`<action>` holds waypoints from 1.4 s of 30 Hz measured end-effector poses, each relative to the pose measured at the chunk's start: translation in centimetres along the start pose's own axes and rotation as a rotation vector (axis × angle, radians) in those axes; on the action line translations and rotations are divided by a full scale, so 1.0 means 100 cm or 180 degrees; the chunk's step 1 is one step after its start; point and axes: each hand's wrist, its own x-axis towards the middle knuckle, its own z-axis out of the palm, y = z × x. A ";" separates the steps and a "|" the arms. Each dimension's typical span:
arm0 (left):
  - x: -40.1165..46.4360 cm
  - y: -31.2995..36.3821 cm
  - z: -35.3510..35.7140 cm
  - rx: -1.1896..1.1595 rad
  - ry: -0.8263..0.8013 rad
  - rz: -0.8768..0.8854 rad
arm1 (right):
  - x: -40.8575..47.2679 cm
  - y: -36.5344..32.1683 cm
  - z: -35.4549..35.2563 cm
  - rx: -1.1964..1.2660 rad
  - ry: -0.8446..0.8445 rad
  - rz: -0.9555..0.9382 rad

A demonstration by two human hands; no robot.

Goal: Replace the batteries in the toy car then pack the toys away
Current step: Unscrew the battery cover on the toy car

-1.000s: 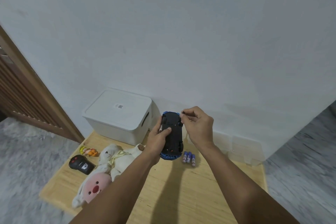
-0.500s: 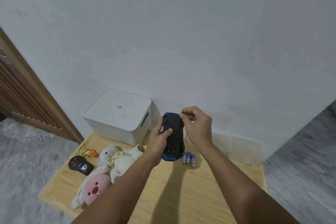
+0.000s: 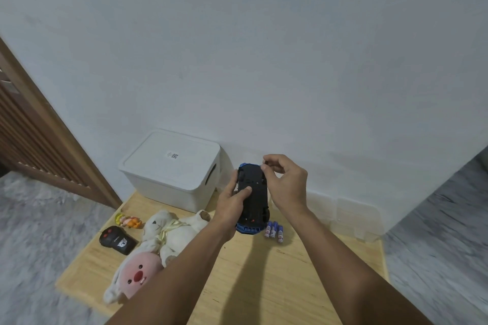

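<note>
The left hand (image 3: 232,206) grips the toy car (image 3: 253,198) belly-up above the bench (image 3: 237,272), exposing its underside; right-hand fingers (image 3: 266,163) pinch at its far corner, perhaps a latch. Batteries (image 3: 274,229) lie just beside the car.

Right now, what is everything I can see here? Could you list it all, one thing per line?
toy car: one, blue with black underside, held upside up above the table, underside toward the camera
batteries: three, purple and white, side by side on the table right of the car
box: one, white, lid on, at the table's back by the wall
remote: one, black with red buttons, table's left edge
figurine: one, yellow and orange, lying behind the remote
white plush: one, cream, mid-left of table
pink plush: one, pink face, front left
table: one, light wood
left hand: grips the car, thumb on its underside
right hand: pinches at the car's far end
</note>
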 end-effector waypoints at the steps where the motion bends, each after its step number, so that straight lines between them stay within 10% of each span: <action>1: 0.000 0.000 0.000 -0.0013 -0.0002 -0.0014 | 0.000 0.000 0.000 -0.0010 -0.0015 -0.0003; 42: 0.002 0.001 -0.001 0.0032 -0.0046 -0.0007 | 0.010 -0.005 0.000 0.0696 0.0066 0.0572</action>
